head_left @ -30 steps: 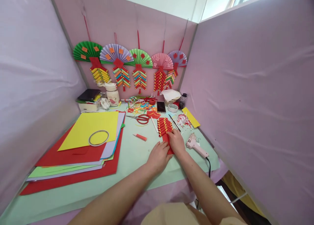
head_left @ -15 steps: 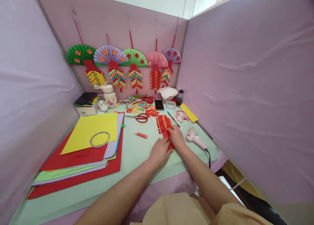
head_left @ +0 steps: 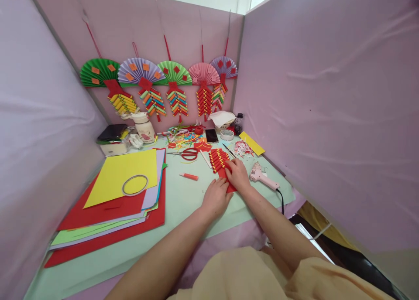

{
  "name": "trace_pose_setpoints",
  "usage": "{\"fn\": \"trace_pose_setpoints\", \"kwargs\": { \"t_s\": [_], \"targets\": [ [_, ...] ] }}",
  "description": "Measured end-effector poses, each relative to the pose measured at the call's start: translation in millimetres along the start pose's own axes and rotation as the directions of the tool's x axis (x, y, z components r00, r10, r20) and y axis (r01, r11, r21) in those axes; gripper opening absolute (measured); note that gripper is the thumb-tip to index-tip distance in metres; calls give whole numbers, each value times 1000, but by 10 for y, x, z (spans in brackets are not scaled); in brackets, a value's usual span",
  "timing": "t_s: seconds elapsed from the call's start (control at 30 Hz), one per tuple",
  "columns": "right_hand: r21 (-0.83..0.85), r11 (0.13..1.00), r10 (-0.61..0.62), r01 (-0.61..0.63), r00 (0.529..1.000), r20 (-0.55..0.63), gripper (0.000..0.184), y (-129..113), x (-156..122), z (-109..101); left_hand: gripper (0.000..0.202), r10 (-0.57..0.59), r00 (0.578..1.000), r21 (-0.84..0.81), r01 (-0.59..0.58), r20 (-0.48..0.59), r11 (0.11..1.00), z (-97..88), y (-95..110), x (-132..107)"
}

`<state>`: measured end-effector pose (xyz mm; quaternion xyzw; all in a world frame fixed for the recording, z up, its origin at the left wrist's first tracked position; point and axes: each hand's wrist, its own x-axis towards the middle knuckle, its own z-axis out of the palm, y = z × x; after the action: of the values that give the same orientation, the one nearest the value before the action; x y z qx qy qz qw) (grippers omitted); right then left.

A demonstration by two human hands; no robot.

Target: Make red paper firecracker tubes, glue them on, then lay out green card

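Note:
A paper firecracker string [head_left: 218, 160], made of red rolls with yellow bands, lies on the table in front of me. A flat red paper strip [head_left: 231, 188] extends from it towards me, partly under my hands. My left hand [head_left: 216, 198] rests on the strip's near left side, fingers stretched out and lying flat, thumb apart. My right hand [head_left: 238, 176] is at the lower right end of the rolls, its fingers bent and closed on a red paper roll at the strip's edge. The fingertips hide most of that roll.
A pink glue gun [head_left: 263, 178] with a black cord lies right of my hands. To the left are an orange-red cutter or pen [head_left: 190, 176], red-handled scissors [head_left: 189, 154] and stacked coloured paper [head_left: 124, 171] under a ring [head_left: 135, 185]. A phone [head_left: 211, 136] and paper scraps lie behind.
The view has shifted slightly, so the wall and hanging fans sit further left. Both hands stay at the red strip, with only small shifts of the fingers.

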<state>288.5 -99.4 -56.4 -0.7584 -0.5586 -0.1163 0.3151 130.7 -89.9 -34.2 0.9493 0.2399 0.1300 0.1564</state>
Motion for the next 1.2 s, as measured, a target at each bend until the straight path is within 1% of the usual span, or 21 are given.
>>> {"fn": "trace_pose_setpoints", "kwargs": {
  "t_s": [0.1, 0.27, 0.43, 0.63, 0.77, 0.87, 0.93, 1.0, 1.07, 1.13, 1.2],
  "targets": [
    [25, 999, 40, -40, 999, -17, 28, 17, 8, -8, 36, 10, 1000, 12, -10, -7, 1000, 18, -11, 1],
    [-18, 998, 58, -57, 998, 38, 20, 17, 59, 5, 35, 13, 1000, 26, -13, -11, 1000, 18, -8, 0],
    [-75, 996, 60, -54, 995, 76, 19, -6, 85, 5, 35, 16, 1000, 27, -15, -12, 1000, 23, -9, 2],
    [-20, 995, 101, -100, 992, 79, 18, -47, 100, -11, 34, 26, 999, 27, -25, -41, 999, 63, -28, 7],
    [-25, 994, 107, -105, 992, 71, 16, -76, 99, 3, 34, 35, 998, 19, -34, -46, 999, 64, -27, 14],
    [39, 992, 116, -116, 993, 23, 15, -69, 84, 4, 33, 28, 999, 9, -27, -47, 1000, 56, -17, 10],
    [116, 984, 145, -137, 988, -61, 17, -44, 73, -7, 34, 21, 999, 4, -21, -47, 1000, 61, -15, 0],
    [177, 972, 181, -154, 972, -148, 19, -4, 67, -18, 35, 12, 998, 0, -12, -54, 1000, 78, -20, -14],
    [212, 963, 207, -164, 958, -200, 21, 42, 67, -19, 38, 8, 996, 4, -8, -92, 1000, 100, -28, -28],
    [223, 959, 220, -174, 954, -201, 23, 80, 71, -7, 40, 2, 990, 18, 1, -139, 1000, 112, -33, -38],
    [212, 958, 228, -192, 960, -164, 26, 98, 79, 15, 39, -5, 989, 33, 9, -145, 999, 105, -28, -42]
  ]
}}
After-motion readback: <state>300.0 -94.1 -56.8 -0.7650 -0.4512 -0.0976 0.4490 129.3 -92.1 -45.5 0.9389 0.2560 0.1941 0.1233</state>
